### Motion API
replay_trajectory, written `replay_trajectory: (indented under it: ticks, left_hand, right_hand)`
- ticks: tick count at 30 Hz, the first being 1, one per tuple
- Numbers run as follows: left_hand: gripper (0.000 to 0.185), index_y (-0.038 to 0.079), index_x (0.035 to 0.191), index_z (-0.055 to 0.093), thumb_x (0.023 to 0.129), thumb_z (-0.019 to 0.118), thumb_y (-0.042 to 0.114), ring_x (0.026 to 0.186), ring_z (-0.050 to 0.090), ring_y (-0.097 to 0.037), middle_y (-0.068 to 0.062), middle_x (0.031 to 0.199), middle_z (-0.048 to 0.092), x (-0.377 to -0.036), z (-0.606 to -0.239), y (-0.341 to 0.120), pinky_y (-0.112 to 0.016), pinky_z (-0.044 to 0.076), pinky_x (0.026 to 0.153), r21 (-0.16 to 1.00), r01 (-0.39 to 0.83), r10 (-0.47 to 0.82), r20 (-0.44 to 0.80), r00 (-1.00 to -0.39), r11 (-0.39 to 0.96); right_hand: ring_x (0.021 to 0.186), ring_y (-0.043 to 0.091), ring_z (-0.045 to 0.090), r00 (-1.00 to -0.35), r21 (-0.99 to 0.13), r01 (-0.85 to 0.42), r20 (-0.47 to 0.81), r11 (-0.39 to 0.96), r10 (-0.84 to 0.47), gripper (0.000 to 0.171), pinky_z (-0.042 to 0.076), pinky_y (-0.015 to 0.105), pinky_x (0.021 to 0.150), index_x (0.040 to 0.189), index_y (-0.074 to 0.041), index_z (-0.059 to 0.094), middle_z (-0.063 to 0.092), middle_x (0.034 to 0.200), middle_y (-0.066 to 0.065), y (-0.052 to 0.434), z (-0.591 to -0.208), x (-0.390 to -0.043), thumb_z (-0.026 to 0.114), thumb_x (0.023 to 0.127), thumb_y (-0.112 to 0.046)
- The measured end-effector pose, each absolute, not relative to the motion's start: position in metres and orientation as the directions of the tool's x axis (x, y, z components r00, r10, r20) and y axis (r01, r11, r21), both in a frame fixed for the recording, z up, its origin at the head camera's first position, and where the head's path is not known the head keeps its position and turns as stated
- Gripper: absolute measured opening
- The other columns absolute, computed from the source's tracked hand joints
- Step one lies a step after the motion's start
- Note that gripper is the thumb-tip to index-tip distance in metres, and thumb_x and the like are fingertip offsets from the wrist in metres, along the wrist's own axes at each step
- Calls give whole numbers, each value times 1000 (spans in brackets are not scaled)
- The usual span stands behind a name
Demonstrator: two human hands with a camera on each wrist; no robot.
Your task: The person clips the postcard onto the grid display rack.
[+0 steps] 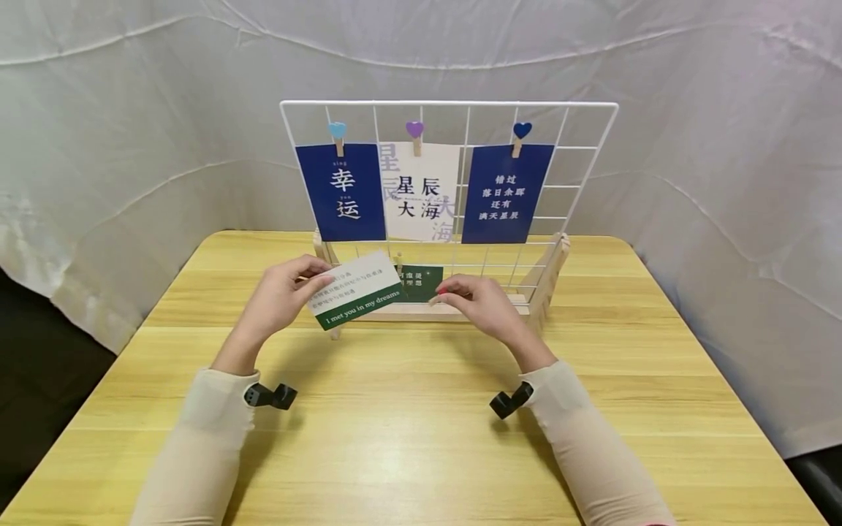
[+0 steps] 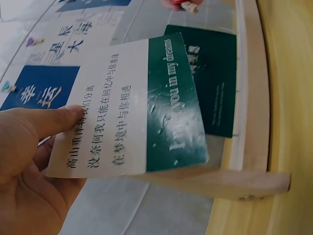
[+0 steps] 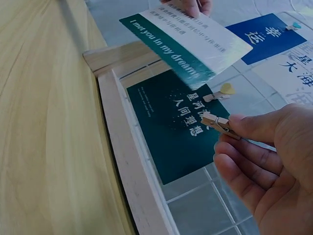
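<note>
My left hand (image 1: 279, 296) pinches a white and green postcard (image 1: 358, 287) between thumb and fingers by its white end. The postcard is tilted, in front of the lower left of a white wire grid (image 1: 449, 104). My right hand (image 1: 487, 307) pinches a small wooden clothespin (image 3: 220, 124) with a red piece on it, its tip over a dark green card (image 3: 161, 122). That green card hangs low on the grid under a clothespin with a yellow heart (image 3: 227, 88); in the head view the postcard and right fingers are close beside it.
Along the grid's upper part hang a blue card (image 1: 349, 197), a white card (image 1: 421, 175) and another blue card (image 1: 509, 197), each under a heart clothespin. A wooden stand (image 1: 551, 277) holds the grid on the wooden table (image 1: 408, 431). White cloth (image 1: 421, 44) hangs behind.
</note>
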State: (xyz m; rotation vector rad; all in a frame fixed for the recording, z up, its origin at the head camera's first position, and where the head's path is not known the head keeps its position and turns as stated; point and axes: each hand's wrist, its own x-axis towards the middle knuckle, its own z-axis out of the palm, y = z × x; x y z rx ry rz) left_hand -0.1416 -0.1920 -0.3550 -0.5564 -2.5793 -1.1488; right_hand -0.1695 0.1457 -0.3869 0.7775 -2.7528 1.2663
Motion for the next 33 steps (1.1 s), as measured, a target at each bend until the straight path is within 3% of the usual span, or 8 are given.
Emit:
replay_trajectory:
  ticks: [4, 12, 20, 28, 33]
  left_hand:
    - [16, 5, 105, 68, 97, 63, 18, 88, 67, -22, -10, 104, 70, -141, -358, -181, -41, 57, 78, 664, 429, 225, 373, -900, 612]
    - [13, 7, 101, 68, 96, 66, 19, 90, 65, -21, -6, 97, 70, -146, -366, -151, -43, 54, 85, 670, 454, 260, 375, -890, 587]
    - [13, 7, 99, 69, 95, 66, 19, 90, 66, -19, -4, 95, 71, -156, -370, -124, -39, 54, 87, 656, 485, 265, 411, -872, 579]
    - [14, 8, 100, 69, 96, 66, 20, 93, 67, -20, -4, 97, 72, -163, -371, -103, -38, 54, 87, 612, 510, 290, 427, -856, 605]
    - [15, 11, 102, 69, 96, 64, 25, 96, 67, -21, -2, 99, 71, -165, -369, -92, -39, 52, 88, 588, 491, 291, 406, -866, 642]
  right_hand:
    - [87, 16, 66, -877, -693, -456, 242, 558, -415, 16, 53, 34, 74, 107, -12, 73, 71, 102, -1, 152, -383, -167, 64, 97, -20]
    - [88, 18, 67, -891, -708, -434, 249, 556, -379, 21, 55, 35, 76, 113, -2, 69, 72, 102, 6, 166, -378, -167, 66, 95, -12]
    - [89, 19, 66, -894, -695, -437, 269, 571, -358, 20, 54, 35, 74, 110, -6, 72, 71, 105, 6, 184, -372, -164, 66, 95, -17]
    - [84, 19, 67, -898, -696, -438, 313, 569, -308, 19, 53, 25, 69, 109, -4, 71, 73, 99, 7, 199, -369, -162, 69, 93, -14]
    - [85, 20, 68, -897, -677, -441, 324, 589, -300, 19, 54, 29, 71, 109, -5, 71, 73, 99, 7, 206, -366, -163, 68, 94, -16]
